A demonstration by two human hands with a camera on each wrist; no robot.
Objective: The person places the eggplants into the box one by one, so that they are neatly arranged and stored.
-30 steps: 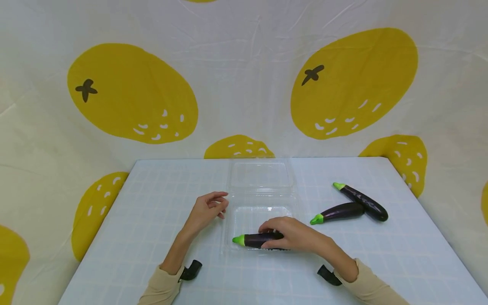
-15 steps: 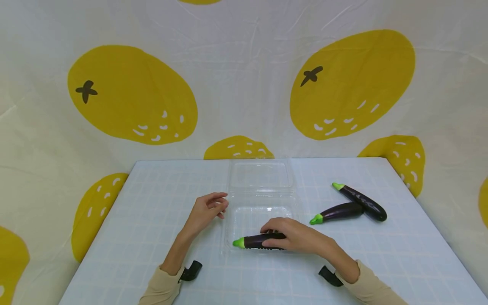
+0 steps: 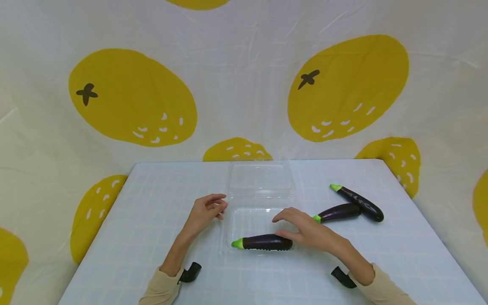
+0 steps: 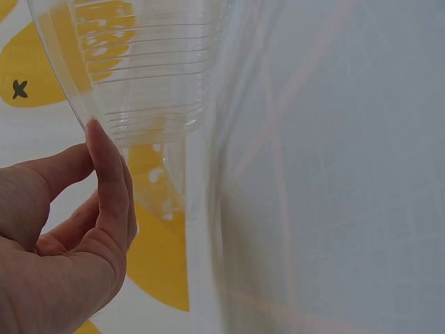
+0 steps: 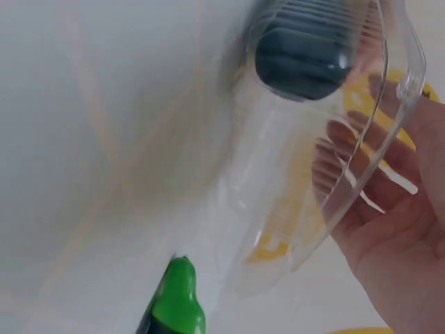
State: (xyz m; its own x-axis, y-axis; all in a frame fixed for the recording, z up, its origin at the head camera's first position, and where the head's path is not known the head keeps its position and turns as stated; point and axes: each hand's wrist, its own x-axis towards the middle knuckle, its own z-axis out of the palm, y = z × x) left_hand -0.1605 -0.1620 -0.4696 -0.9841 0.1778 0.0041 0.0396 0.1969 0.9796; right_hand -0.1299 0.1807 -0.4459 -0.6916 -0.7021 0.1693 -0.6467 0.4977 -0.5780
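Observation:
A clear plastic clamshell container (image 3: 249, 220) lies with its lid (image 3: 261, 176) folded back. An eggplant (image 3: 267, 242) with a green stem end lies across the near side of its base. Its dark round end also shows through the plastic in the right wrist view. My left hand (image 3: 203, 214) is at the container's left edge; in the left wrist view its thumb and fingertips (image 4: 101, 139) pinch the rim. My right hand (image 3: 309, 228) hovers at the base's right side with fingers spread, thumb overlapping the eggplant's thick end, gripping nothing.
Right of the container lie two more eggplants: one (image 3: 341, 212) points its green stem end toward my right hand, and the other (image 3: 362, 203) rests against it. A pale checked cloth covers the table (image 3: 160, 182). Behind it hangs a curtain (image 3: 240, 84) printed with yellow fruit.
My right hand has let go of the eggplant and moved up and to the right. The eggplant stays in the container's base. My left hand has barely moved.

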